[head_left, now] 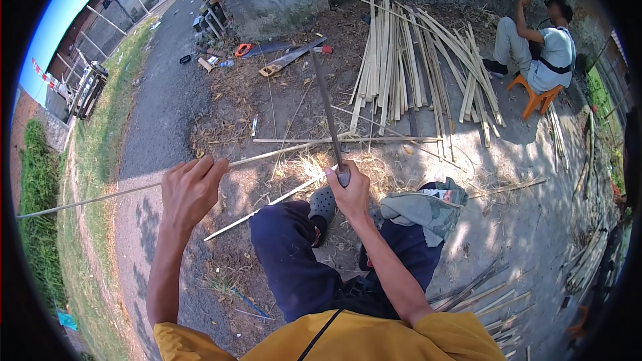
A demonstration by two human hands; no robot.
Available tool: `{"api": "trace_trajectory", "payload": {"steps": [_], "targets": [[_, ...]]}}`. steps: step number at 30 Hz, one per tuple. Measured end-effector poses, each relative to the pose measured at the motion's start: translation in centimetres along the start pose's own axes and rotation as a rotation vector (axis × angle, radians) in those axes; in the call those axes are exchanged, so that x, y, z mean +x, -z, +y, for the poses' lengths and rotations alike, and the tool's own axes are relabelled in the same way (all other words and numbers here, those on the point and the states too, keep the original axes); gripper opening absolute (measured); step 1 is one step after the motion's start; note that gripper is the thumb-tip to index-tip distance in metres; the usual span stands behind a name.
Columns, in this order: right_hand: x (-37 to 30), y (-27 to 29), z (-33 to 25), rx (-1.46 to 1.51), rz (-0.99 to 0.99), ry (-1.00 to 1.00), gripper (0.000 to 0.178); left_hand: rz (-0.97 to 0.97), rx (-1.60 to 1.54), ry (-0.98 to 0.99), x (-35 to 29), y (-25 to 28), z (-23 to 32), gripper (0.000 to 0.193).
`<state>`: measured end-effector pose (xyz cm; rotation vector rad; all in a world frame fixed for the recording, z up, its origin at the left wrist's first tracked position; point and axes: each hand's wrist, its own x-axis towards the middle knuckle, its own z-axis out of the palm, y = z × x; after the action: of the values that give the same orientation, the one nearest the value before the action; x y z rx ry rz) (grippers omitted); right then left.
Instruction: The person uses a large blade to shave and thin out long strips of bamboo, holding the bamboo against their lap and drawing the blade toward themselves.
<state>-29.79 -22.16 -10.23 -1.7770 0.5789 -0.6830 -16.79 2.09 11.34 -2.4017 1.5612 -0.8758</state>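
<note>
My left hand [190,190] is closed round a long thin bamboo strip [274,152], which runs from the far left across to the middle. My right hand [350,190] grips the handle of a long-bladed knife [326,110], its dark blade pointing away from me. Near the knife, the strip's far end meets the blade and other strips. Below them lie pale shavings [301,168] on the ground. Another bamboo strip [244,219] slants down beside my left knee. A grey-green cloth [418,214] is draped over my right knee.
A big pile of split bamboo [394,60] lies ahead by the wall. Two handsaws [291,60] rest on the ground left of it. A person [552,46] sits on an orange stool [533,97] at the far right. More strips [491,307] lie behind my right side.
</note>
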Motion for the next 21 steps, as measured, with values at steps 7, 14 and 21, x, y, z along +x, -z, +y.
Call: {"api": "trace_trajectory", "payload": {"steps": [7,14,21], "targets": [[2.3,3.1,0.9,-0.109,0.369,0.245,0.039,0.041,-0.01,0.047,-2.9,2.4,-1.8,0.006],[3.8,6.0,0.6,0.425,0.013,-0.185,0.028,0.066,-0.082,0.086,-4.9,3.4,-0.5,0.014],[2.3,6.2,0.6,0.503,-0.09,-0.222,0.026,0.008,-0.275,0.253,-7.6,1.4,1.0,0.011]]}}
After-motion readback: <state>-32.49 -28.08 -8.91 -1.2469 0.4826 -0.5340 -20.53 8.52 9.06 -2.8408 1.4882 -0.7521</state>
